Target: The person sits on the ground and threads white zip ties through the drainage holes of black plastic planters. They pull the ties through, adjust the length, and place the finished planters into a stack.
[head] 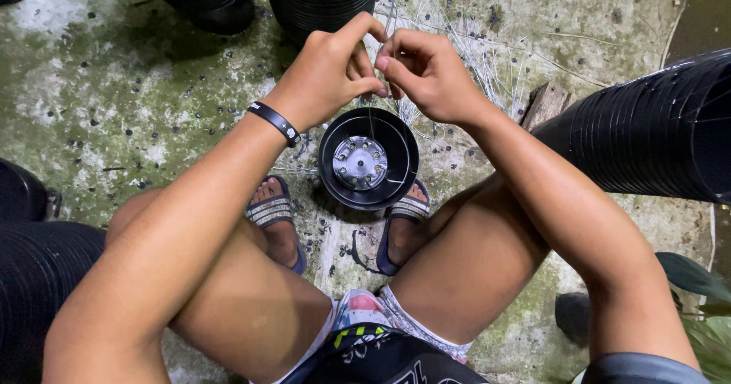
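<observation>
A small black plastic pot point(368, 158) stands on the concrete ground between my feet, its holed bottom showing inside. A thin wire point(371, 125) rises from the pot up to my fingers. My left hand point(329, 73) and my right hand point(428, 73) meet just above the pot's far rim, fingertips pinched together on the wire. A black band sits on my left wrist.
Stacks of black pots stand at the top point(324, 0), at the right point(655, 137) and at the left point(34, 277). A bundle of thin wires point(480, 57) lies on the mossy concrete beyond my hands. A wood piece point(547, 104) and leaves point(700, 308) are at the right.
</observation>
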